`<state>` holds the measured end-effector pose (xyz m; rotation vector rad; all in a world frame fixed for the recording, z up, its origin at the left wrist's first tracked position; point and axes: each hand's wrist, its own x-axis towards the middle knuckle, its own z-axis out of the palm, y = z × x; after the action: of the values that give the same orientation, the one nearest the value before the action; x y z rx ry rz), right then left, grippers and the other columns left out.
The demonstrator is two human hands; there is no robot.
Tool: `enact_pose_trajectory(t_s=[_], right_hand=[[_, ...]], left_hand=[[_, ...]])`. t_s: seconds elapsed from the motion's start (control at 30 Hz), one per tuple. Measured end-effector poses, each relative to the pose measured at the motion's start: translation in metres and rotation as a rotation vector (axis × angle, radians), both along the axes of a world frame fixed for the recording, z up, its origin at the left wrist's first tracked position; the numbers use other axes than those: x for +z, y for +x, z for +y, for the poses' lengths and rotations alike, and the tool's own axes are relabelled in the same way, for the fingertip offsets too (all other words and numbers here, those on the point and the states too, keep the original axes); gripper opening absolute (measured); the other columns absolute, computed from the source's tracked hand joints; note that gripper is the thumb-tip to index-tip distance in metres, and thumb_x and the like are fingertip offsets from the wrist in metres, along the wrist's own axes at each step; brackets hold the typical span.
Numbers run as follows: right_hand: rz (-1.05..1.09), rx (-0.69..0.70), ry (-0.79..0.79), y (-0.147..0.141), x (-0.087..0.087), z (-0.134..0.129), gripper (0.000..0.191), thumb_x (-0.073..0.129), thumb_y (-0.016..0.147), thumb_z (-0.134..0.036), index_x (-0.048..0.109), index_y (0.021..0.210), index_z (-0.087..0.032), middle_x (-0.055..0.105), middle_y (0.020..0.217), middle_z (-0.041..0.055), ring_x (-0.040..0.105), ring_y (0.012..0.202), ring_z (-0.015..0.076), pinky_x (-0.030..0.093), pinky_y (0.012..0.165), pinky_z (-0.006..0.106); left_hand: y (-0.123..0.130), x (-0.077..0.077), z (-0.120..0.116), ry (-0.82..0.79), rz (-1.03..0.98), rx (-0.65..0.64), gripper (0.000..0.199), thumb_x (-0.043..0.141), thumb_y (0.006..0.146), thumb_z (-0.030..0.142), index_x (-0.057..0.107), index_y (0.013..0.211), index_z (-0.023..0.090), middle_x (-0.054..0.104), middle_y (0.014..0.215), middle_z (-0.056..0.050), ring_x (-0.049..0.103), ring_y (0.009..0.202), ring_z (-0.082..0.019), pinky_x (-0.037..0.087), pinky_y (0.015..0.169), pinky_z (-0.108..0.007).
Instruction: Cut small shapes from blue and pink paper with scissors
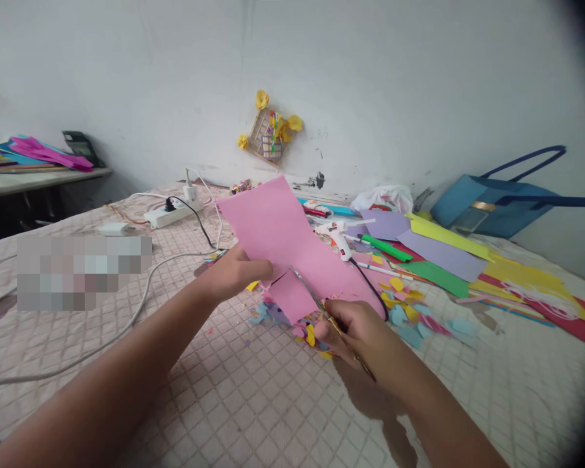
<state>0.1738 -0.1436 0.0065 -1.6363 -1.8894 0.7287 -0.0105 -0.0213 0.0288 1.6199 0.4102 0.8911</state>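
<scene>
My left hand (238, 273) grips a large sheet of pink paper (277, 221) by its left edge, thumb on top. Scissors (338, 328) are in my right hand (358, 328), fingers closed round the handles. Their blades lie along a cut in the paper, and a squarish flap (293, 300) hangs below that cut, towards me. Whether the flap is still joined to the sheet is hard to tell. Below the paper lies a heap of small coloured paper scraps (311, 335), partly hidden by the sheet and my right hand.
A white glue gun (340, 237) with a black cord lies behind the paper. Coloured sheets (439, 253) and a green marker (385, 248) spread to the right, near a blue bag (492, 205). A power strip (173, 213) with cables stands at left. A flower-trimmed craft (268, 133) hangs on the wall.
</scene>
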Motion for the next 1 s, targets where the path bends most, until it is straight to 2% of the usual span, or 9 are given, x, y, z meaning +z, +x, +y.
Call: enact_pose_trajectory(t_s=[0.27, 0.6, 0.83, 1.0], right_hand=[[0.006, 0.004, -0.003, 0.0001, 0.0007, 0.0003, 0.038, 0.046, 0.084, -0.051, 0.045, 0.064, -0.018, 0.041, 0.060, -0.0033, 0.038, 0.055, 0.0115, 0.026, 0.048, 0.023], [-0.030, -0.019, 0.004, 0.0006, 0.0025, 0.0015, 0.036, 0.043, 0.086, -0.046, 0.042, 0.063, -0.018, 0.041, 0.060, -0.0039, 0.036, 0.055, 0.0104, 0.025, 0.046, 0.023], [-0.012, -0.025, 0.008, 0.0004, 0.0016, 0.0011, 0.034, 0.048, 0.085, -0.043, 0.042, 0.061, -0.018, 0.042, 0.058, -0.0040, 0.037, 0.054, 0.0101, 0.025, 0.045, 0.021], [0.043, -0.030, 0.009, 0.0015, -0.0005, 0.0026, 0.030, 0.052, 0.084, -0.037, 0.045, 0.061, -0.018, 0.049, 0.058, -0.0027, 0.039, 0.052, 0.0100, 0.027, 0.045, 0.021]], left_hand=[[0.0004, -0.0015, 0.0001, -0.031, -0.010, -0.003, 0.007, 0.056, 0.056, 0.014, 0.058, 0.062, 0.016, 0.050, 0.055, 0.003, 0.043, 0.050, -0.010, 0.033, 0.044, -0.022], [0.0018, -0.0062, 0.0044, -0.030, -0.046, -0.046, 0.009, 0.063, 0.060, 0.019, 0.054, 0.063, 0.016, 0.051, 0.059, 0.004, 0.045, 0.051, -0.008, 0.037, 0.047, -0.020], [-0.0005, -0.0070, 0.0054, -0.027, 0.024, 0.040, 0.010, 0.061, 0.060, 0.020, 0.051, 0.058, 0.017, 0.046, 0.056, 0.004, 0.047, 0.061, -0.012, 0.039, 0.055, -0.022], [-0.0005, -0.0059, 0.0040, -0.059, 0.061, 0.086, 0.012, 0.064, 0.056, 0.022, 0.056, 0.062, 0.016, 0.050, 0.061, 0.003, 0.048, 0.061, -0.011, 0.040, 0.055, -0.022]])
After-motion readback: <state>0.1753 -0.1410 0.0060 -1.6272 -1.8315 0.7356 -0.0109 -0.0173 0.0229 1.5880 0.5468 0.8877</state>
